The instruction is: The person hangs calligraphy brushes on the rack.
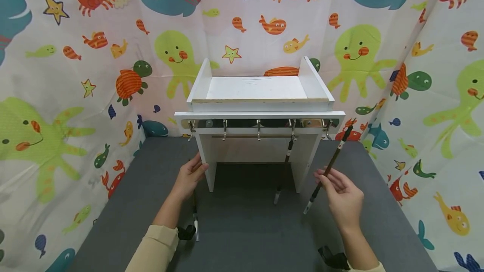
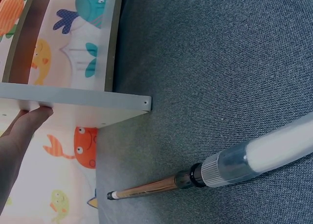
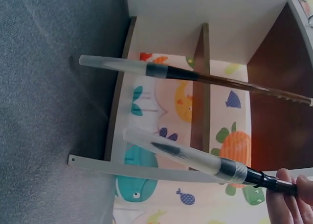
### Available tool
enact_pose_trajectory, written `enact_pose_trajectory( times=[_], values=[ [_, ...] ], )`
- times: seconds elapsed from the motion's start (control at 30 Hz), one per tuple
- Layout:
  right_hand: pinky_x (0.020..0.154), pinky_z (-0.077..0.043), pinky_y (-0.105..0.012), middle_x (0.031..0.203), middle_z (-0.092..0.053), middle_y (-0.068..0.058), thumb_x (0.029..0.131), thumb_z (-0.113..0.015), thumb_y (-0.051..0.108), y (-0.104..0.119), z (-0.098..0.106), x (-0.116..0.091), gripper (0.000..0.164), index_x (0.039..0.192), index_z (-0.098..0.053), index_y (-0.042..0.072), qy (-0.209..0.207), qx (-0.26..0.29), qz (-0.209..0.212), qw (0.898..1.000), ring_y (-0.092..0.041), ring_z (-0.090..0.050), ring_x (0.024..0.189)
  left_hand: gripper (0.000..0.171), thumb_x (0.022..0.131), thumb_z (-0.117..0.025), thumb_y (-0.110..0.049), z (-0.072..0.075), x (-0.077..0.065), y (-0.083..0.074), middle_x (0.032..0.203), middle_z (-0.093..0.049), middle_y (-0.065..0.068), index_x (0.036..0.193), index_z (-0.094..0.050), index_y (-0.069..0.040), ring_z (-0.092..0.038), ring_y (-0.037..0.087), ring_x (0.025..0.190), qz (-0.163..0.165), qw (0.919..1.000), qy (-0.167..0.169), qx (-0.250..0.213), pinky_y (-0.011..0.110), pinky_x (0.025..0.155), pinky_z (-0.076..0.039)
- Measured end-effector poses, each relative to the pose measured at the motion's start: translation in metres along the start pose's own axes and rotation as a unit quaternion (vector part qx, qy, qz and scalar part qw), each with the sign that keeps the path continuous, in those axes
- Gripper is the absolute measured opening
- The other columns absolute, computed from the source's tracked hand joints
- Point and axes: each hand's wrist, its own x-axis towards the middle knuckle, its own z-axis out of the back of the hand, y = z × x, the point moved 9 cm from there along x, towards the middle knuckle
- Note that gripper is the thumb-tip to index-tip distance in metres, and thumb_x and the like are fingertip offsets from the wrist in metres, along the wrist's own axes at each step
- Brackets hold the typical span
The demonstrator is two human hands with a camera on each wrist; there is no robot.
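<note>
My left hand (image 1: 190,175) touches the outer side of the left panel of a white shelf unit (image 1: 261,115), fingertips against the board in the left wrist view. A capped calligraphy brush (image 2: 156,186) stretches across that view below the hand. In my right hand (image 1: 344,192) is another calligraphy brush (image 1: 329,167), pinched between thumb and fingers; it slants, with its clear-capped tip (image 3: 183,155) downward. Just left of it, a third calligraphy brush (image 1: 288,158) hangs from a metal hook (image 1: 293,128) on the unit's front rail.
Several hooks line the rail (image 1: 242,123) under the shelf's top board. An open-topped tray section (image 1: 261,87) forms the upper part. The unit stands on a dark grey cloth surface (image 1: 242,230), with a sea-animal patterned curtain (image 1: 234,37) behind and at both sides.
</note>
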Motion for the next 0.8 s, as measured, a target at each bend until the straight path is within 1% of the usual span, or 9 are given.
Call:
enact_pose_trajectory(
  times=[0.1, 0.23, 0.37, 0.5, 0.67, 0.8],
  values=[
    [0.077, -0.058, -0.022, 0.107, -0.076, -0.017, 0.091, -0.074, 0.005, 0.006, 0.001, -0.003, 0.023, 0.114, -0.074, 0.003, -0.008, 0.001, -0.001, 1.000, -0.009, -0.076, 0.090, 0.062, 0.103, -0.060, -0.023, 0.000, 0.000, 0.001, 0.162, -0.034, 0.010, 0.159, -0.034, -0.020, -0.038, 0.036, 0.146, 0.003, 1.0000, -0.001, 0.002, 0.059, 0.105, -0.043],
    [0.078, -0.058, -0.022, 0.107, -0.076, -0.017, 0.089, -0.076, 0.003, 0.012, 0.000, -0.005, 0.024, 0.112, -0.075, 0.003, -0.012, 0.016, 0.002, 1.000, -0.009, -0.076, 0.090, 0.062, 0.103, -0.060, -0.023, 0.000, 0.000, 0.000, 0.163, -0.034, 0.009, 0.159, -0.034, -0.020, -0.037, 0.035, 0.146, 0.005, 1.0000, 0.000, 0.001, 0.059, 0.106, -0.042],
    [0.078, -0.059, -0.023, 0.105, -0.076, -0.020, 0.086, -0.077, -0.002, 0.019, -0.003, -0.005, 0.024, 0.110, -0.076, 0.001, -0.011, 0.030, 0.018, 0.999, -0.011, -0.076, 0.089, 0.062, 0.103, -0.060, -0.023, 0.000, 0.000, -0.001, 0.163, -0.033, 0.008, 0.159, -0.034, -0.020, -0.036, 0.034, 0.147, 0.003, 1.0000, 0.003, -0.001, 0.059, 0.106, -0.042],
    [0.077, -0.059, -0.024, 0.103, -0.077, -0.017, 0.085, -0.078, -0.002, 0.024, -0.006, -0.008, 0.024, 0.108, -0.077, 0.001, -0.010, 0.035, 0.019, 0.999, -0.012, -0.076, 0.088, 0.062, 0.103, -0.060, -0.024, 0.000, 0.000, 0.000, 0.163, -0.033, 0.009, 0.159, -0.034, -0.019, -0.037, 0.034, 0.147, 0.003, 1.0000, 0.004, 0.000, 0.059, 0.106, -0.043],
    [0.078, -0.058, -0.024, 0.103, -0.077, -0.017, 0.084, -0.078, -0.003, 0.032, -0.016, -0.013, 0.025, 0.109, -0.077, 0.002, 0.010, 0.035, 0.023, 0.999, -0.013, -0.076, 0.090, 0.062, 0.103, -0.060, -0.023, 0.003, -0.002, 0.000, 0.163, -0.034, 0.010, 0.159, -0.033, -0.017, -0.038, 0.035, 0.145, -0.001, 1.0000, -0.001, 0.000, 0.059, 0.104, -0.044],
    [0.079, -0.059, -0.025, 0.103, -0.077, -0.017, 0.084, -0.078, -0.006, 0.038, -0.023, -0.017, 0.025, 0.108, -0.077, -0.002, 0.022, 0.051, 0.023, 0.998, -0.015, -0.076, 0.091, 0.063, 0.103, -0.060, -0.025, 0.002, -0.002, 0.000, 0.163, -0.033, 0.011, 0.159, -0.033, -0.015, -0.038, 0.035, 0.145, -0.009, 1.0000, 0.000, 0.002, 0.058, 0.105, -0.044]
  ],
)
